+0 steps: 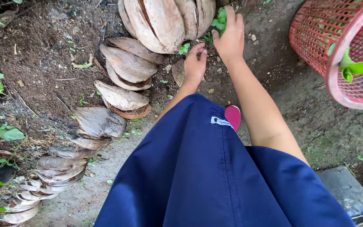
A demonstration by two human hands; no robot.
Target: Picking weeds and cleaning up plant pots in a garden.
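Observation:
My right hand (231,37) is closed around a small green leafy plant (219,19) growing at the foot of a heap of dry coconut husks (160,21). My left hand (195,64) reaches to the soil beside it, its fingertips pinched together near a tiny green sprout (184,48). Whether the left fingers hold anything is hidden. Both arms stretch forward over my dark blue skirt (198,176).
A row of coconut husk halves (120,80) edges the dark soil bed (43,50) on the left. A red plastic mesh basket (337,46) with green leaves (351,67) inside lies tilted at the right. A pink shoe tip (233,116) shows below my arms.

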